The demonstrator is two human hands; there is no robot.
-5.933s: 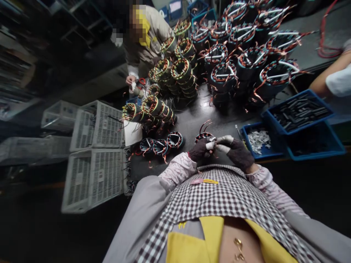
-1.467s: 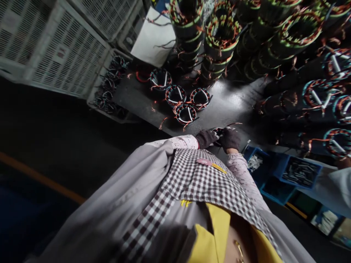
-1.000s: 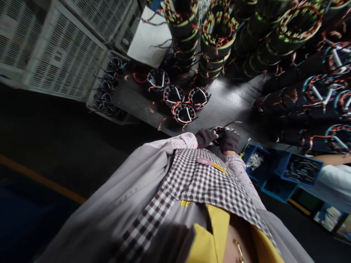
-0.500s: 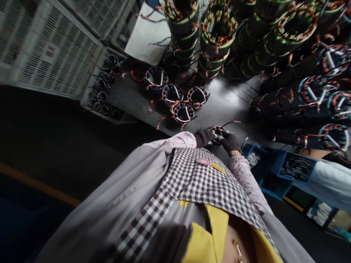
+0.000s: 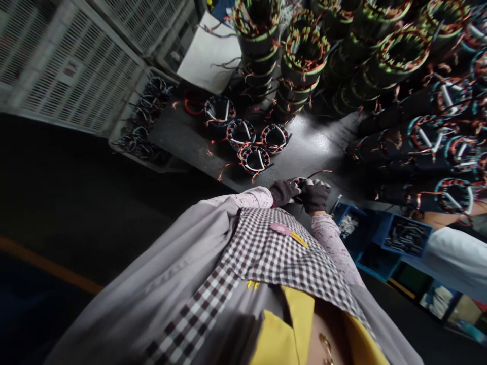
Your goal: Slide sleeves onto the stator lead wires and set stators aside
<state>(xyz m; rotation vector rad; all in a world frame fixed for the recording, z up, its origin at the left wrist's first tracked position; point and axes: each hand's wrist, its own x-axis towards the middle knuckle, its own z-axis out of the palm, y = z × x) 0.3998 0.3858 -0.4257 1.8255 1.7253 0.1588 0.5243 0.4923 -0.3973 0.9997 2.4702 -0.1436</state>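
Observation:
At the near edge of the metal table, a motor stator wound with wire sits between my two hands, mostly hidden by them. My left hand, in a dark glove with bare or pale fingertips, is closed on its left side. My right hand, gloved alike, has its fingers curled at the stator's right side; whether it pinches a wire there is too small to make out. A copper lead sticks out to the right beyond the hands. Several finished-looking stators, one of them a ring with a white tube, stand just beyond.
Tall stacks of green-edged stators rise at the back, and dark stator stacks at the right. Blue bins hold small tubes. A co-worker's sleeve reaches in at right. White crates stand left; a paper sheet lies behind.
My right hand has turned and drawn slightly left, its fingers now curled over the stator's right side. My left hand stays on the stator. The view has shifted a little.

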